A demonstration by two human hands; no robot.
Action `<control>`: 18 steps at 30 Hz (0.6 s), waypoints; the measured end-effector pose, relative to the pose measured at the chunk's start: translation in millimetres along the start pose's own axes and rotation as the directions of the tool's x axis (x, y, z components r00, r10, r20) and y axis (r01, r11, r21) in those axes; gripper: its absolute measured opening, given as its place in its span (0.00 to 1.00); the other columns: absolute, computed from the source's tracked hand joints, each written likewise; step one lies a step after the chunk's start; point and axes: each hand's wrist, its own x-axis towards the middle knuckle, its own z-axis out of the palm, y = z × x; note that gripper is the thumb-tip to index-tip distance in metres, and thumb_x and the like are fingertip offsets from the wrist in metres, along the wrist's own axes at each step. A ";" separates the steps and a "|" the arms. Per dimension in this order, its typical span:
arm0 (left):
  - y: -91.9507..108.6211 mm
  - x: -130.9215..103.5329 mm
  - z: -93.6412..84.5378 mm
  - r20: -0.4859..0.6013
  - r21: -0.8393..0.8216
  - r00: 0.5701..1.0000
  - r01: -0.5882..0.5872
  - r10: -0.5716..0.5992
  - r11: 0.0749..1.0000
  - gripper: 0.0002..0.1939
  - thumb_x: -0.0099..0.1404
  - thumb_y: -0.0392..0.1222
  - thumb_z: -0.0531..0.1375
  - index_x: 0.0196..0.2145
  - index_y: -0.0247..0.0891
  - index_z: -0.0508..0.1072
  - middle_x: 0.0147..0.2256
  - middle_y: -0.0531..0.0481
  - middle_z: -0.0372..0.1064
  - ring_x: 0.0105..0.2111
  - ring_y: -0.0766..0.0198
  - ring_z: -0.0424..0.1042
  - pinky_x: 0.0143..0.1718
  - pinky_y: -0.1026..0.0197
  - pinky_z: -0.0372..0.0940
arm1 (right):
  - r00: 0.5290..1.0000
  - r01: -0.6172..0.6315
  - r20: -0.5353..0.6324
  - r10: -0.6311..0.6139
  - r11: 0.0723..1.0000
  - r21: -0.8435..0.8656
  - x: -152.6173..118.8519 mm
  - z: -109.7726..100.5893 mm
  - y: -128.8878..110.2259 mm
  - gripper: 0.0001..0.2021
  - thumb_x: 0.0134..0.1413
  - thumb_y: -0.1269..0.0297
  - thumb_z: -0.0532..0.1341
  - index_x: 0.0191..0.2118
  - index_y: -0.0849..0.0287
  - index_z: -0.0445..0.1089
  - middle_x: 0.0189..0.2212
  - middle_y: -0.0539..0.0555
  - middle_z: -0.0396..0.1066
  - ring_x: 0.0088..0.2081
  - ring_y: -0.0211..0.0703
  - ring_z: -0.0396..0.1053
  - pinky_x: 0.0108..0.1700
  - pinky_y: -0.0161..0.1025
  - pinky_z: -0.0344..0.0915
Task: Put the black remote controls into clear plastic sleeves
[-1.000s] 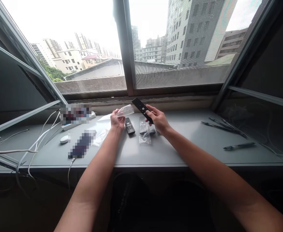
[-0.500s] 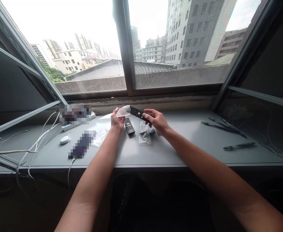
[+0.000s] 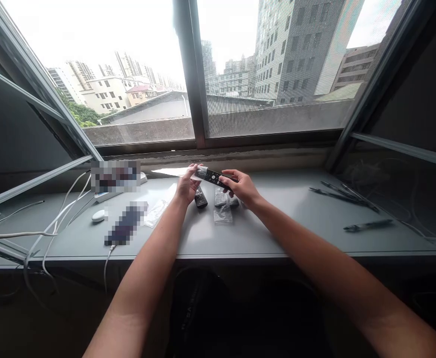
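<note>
My right hand [image 3: 240, 185] grips a black remote control [image 3: 215, 177] near its right end, thumb on the button side. A clear plastic sleeve [image 3: 201, 172] covers the remote's left end, and my left hand [image 3: 188, 185] is closed on that sleeve. Below the hands, a second black remote [image 3: 201, 199] lies on the desk, its upper part hidden by my left hand. Beside it lie plastic-wrapped items [image 3: 223, 201], whose kind I cannot make out. To the left of my left forearm is a crumpled clear plastic bag [image 3: 156, 213].
On the grey desk [image 3: 277, 233], pens [image 3: 367, 226] and thin dark sticks [image 3: 340, 195] lie at the right. A blurred-out phone-like object [image 3: 126, 223], a small white case [image 3: 99, 216], a power strip [image 3: 115, 190] and white cables [image 3: 59, 219] occupy the left. A window stands behind.
My left hand has moved right, toward the remote, and the plastic sleeve now covers more of the remote's left end. My right hand has stayed nearly still.
</note>
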 end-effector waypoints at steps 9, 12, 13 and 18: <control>-2.5 -8.4 6.5 0.163 0.049 0.987 0.003 -0.011 0.999 0.23 0.65 0.34 0.74 0.56 0.35 0.76 0.53 0.39 0.82 0.52 0.57 0.82 0.56 0.58 0.74 | 1.000 0.018 0.023 -0.018 1.000 -0.001 2.5 1.0 4.0 0.19 0.65 0.55 0.71 0.56 0.58 0.75 0.44 0.58 0.79 0.27 0.39 0.77 0.19 0.32 0.66; -4.6 -11.6 7.0 0.235 0.080 0.971 0.021 -0.039 0.997 0.21 0.66 0.35 0.74 0.55 0.35 0.78 0.54 0.39 0.82 0.52 0.57 0.82 0.58 0.58 0.73 | 0.996 0.024 0.084 -0.025 1.000 0.012 1.0 2.7 5.7 0.20 0.67 0.53 0.70 0.57 0.57 0.74 0.43 0.56 0.78 0.28 0.40 0.79 0.21 0.32 0.69; -5.4 -12.2 6.9 0.258 0.092 0.964 0.034 -0.057 0.995 0.21 0.66 0.35 0.74 0.55 0.35 0.78 0.53 0.39 0.82 0.51 0.58 0.82 0.58 0.58 0.73 | 0.994 0.029 0.106 -0.031 0.999 0.017 0.3 3.4 6.0 0.20 0.67 0.52 0.69 0.57 0.57 0.74 0.42 0.56 0.78 0.29 0.40 0.79 0.22 0.32 0.69; -8.3 -8.7 5.0 0.280 0.125 0.946 0.131 -0.162 0.983 0.18 0.67 0.41 0.74 0.52 0.35 0.80 0.52 0.39 0.82 0.50 0.55 0.83 0.60 0.53 0.73 | 0.988 0.081 0.130 -0.087 0.995 0.056 -0.3 5.5 6.7 0.22 0.68 0.49 0.68 0.58 0.57 0.72 0.41 0.55 0.76 0.29 0.41 0.79 0.22 0.33 0.70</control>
